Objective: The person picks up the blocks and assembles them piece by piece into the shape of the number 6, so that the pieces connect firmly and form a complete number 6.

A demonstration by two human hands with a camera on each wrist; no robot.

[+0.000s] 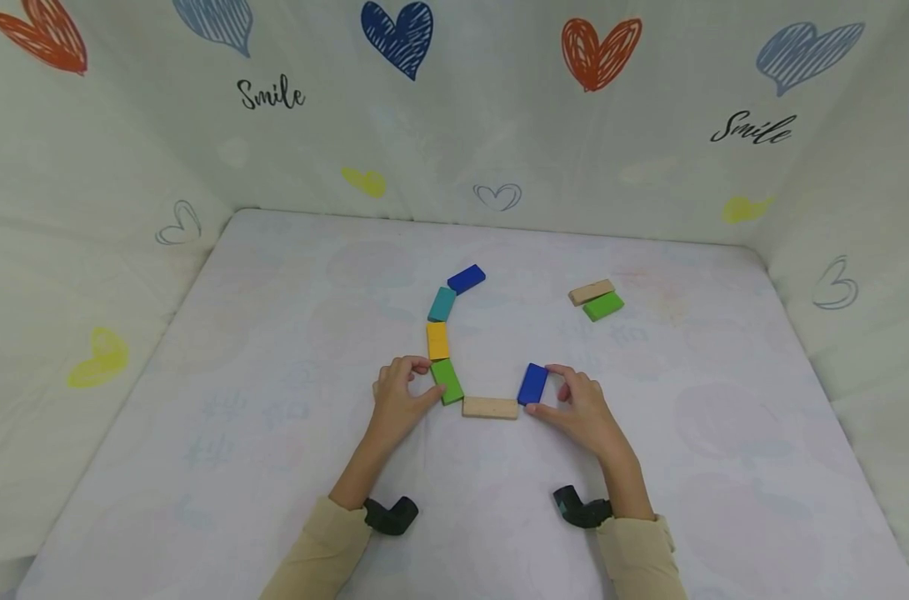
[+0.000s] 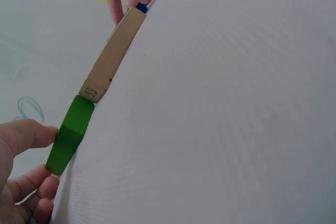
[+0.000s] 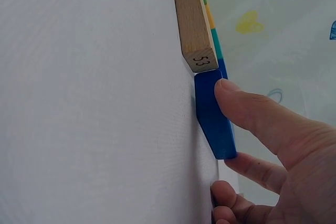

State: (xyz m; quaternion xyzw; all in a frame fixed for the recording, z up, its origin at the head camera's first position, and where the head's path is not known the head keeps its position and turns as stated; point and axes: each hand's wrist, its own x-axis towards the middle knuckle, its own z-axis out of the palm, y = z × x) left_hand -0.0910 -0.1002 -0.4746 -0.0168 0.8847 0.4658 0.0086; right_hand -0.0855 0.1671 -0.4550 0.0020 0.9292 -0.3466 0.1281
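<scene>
Thumb and forefinger of my left hand (image 1: 402,402) pinch a green block (image 1: 447,382) at its two ends. My right hand (image 1: 583,410) holds a blue block (image 1: 532,384) the same way, thumb at the near end and forefinger at the far end. Between these two lies a plain wooden block (image 1: 490,407), its ends right at theirs; the right wrist view shows "53" on the end of that wooden block (image 3: 191,22). From the green block the curve runs away through a yellow block (image 1: 437,341), a teal block (image 1: 442,304) and another blue block (image 1: 466,279).
At the back right, a second wooden block (image 1: 591,292) lies against a second green block (image 1: 603,306). A white cloth covers the table (image 1: 274,333), and a printed curtain (image 1: 454,133) stands behind and at both sides. Dark wrist cameras (image 1: 392,516) jut inward from both wrists.
</scene>
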